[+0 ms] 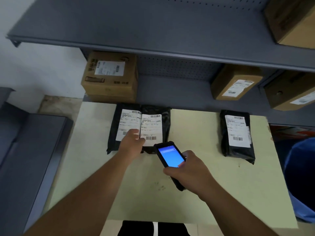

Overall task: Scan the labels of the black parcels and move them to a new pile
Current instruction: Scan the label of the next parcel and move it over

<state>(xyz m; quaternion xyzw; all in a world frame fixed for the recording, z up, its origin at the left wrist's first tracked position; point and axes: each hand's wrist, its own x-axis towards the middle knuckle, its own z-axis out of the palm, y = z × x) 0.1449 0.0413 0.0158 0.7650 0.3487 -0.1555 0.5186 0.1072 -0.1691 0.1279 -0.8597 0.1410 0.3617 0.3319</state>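
Note:
Two black parcels with white labels overlap at the far middle of the pale table (196,193): the upper one (163,116) lies partly over the left one (114,128). My left hand (131,142) grips the near left edge of the upper parcel, fingers on its label. My right hand (189,172) holds a black handheld scanner (170,156) with a lit blue screen, its tip just below that parcel's lower barcode. A third black parcel (237,135) lies apart on the table's far right.
A grey metal shelf (170,92) behind the table holds brown cardboard boxes (110,77), (235,82), (289,92). An upper shelf (153,28) overhangs. A blue bin (301,178) stands at the right and grey panels (25,159) lie at the left.

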